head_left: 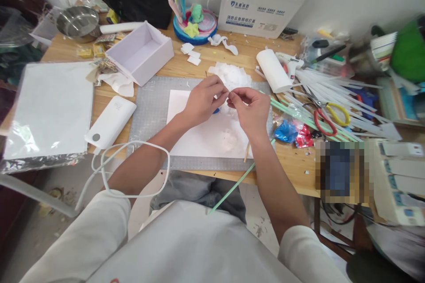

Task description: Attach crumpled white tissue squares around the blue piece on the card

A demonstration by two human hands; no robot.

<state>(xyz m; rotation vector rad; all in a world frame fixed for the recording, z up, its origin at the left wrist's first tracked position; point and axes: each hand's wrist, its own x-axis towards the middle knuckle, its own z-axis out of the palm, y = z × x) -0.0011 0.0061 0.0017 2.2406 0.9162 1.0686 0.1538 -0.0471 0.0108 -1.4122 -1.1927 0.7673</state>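
My left hand [204, 101] and my right hand [251, 110] meet above a white sheet [199, 146] on the grey cutting mat [149, 110]. Both hands have thumb and fingertips pinched together, almost touching each other. Whatever lies between the fingertips is too small to make out. Just behind the fingers is a pile of white fluffy material [230, 73]. A bit of something blue [216, 111] shows below my left fingertips. Near my right wrist a thin wooden stick [246, 152] lies at the sheet's edge, and a green strip [232, 189] sticks out over the table edge.
At the right lie red and yellow scissors [321, 112], many white strips [345, 93], a glue gun [292, 65] and a white roll [274, 70]. A lilac box [142, 55] and a white power bank [111, 122] with a looped cable [168, 163] are at the left.
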